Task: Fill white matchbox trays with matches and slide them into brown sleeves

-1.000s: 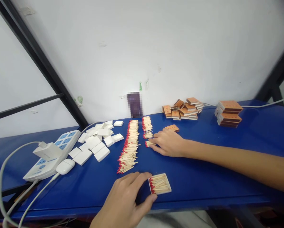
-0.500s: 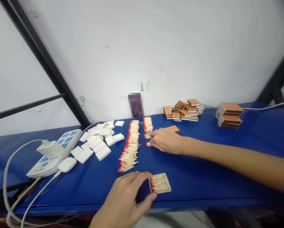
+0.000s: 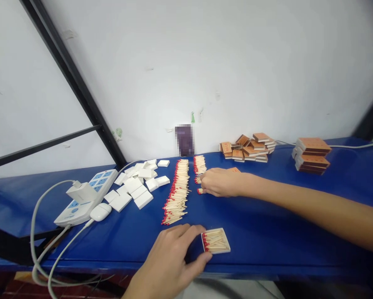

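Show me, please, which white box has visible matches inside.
The white box held by the left hand; the other white boxes, heaped near the power strip, show none.

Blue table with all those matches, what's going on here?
A person's left hand holds a small white tray of red-tipped matches by its edges on the blue table. The right hand is at a small bunch of matches near the shorter row; whether it grips any is hidden. A longer row lies left of that, with loose white pieces further left. Orange-topped boxes lie heaped by the wall, and a stack stands to the right.
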Available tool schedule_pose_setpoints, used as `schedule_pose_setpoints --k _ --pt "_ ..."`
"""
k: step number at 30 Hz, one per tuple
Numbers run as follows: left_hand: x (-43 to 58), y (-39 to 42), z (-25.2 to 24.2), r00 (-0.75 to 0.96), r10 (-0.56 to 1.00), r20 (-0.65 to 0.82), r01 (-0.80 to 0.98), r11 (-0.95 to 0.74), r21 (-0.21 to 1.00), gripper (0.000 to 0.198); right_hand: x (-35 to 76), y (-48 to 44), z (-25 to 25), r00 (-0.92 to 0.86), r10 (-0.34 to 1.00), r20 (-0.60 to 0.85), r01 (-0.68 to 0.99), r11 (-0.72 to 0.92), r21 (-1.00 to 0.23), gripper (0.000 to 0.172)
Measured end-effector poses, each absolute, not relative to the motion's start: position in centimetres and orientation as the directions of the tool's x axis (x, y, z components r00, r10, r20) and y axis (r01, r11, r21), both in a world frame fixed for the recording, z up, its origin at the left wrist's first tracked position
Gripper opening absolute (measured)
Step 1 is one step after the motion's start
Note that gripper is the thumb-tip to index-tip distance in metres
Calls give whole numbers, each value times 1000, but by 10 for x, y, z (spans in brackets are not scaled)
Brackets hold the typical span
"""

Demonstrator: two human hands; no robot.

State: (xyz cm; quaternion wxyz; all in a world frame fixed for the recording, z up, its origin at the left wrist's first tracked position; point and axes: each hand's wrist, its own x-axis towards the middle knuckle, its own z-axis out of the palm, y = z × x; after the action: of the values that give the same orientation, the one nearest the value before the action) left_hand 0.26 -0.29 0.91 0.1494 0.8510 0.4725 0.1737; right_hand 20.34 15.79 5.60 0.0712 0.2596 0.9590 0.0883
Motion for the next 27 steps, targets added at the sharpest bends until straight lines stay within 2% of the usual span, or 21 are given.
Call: schedule_pose_setpoints --k 5,15,20,27 --pt "3 -3 11 491 858 151 745 -503 437 32 190 162 77 -862 475 -175 464 880 101 23" --pt "1 -3 10 493 862 119 749 -490 446 32 167 171 90 -751 526 -398 562 827 33 17" --pt "1 -1 10 504 855 119 741 -499 449 33 166 173 89 -754 521 -400 566 824 6 16" --pt "2 -1 10 508 852 128 740 -508 440 33 168 164 89 -709 576 -407 615 787 44 21"
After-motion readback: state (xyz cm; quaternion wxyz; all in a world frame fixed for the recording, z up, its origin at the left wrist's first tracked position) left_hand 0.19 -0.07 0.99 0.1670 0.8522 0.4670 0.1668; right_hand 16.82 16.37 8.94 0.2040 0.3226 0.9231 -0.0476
